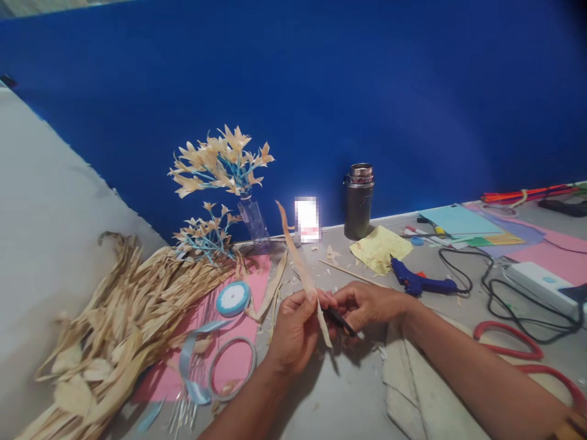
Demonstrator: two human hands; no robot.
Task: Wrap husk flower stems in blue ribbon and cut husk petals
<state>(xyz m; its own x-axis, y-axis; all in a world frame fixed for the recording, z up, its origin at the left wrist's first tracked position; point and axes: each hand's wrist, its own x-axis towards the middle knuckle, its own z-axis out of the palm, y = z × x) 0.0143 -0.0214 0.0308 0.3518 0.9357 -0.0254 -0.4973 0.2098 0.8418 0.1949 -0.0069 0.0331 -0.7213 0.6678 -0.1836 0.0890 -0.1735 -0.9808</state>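
My left hand (pixel 293 330) pinches a long, pale strip of dried husk (pixel 300 260) between thumb and fingers. The strip stands nearly upright, its thin tip curling at the top and its lower end hanging below my fingers. Close against it, my right hand (pixel 369 305) is closed around a small black-handled tool (pixel 342 322); its working end is hidden, so I cannot tell its exact kind. Pale husk scraps lie on the table (pixel 339 403) around both hands. Another husk piece (pixel 274 284) lies just left of the strip.
Left: dried husks (pixel 114 324), pink paper (pixel 250 275), a blue ribbon spool (pixel 233 298) and a tape ring (pixel 233 368). Behind: husk flowers (pixel 224 159) in a clear vase (pixel 254 223) and a dark flask (pixel 358 205). Right: a blue glue gun (pixel 419 281), cables and red-handled scissors (pixel 509 339).
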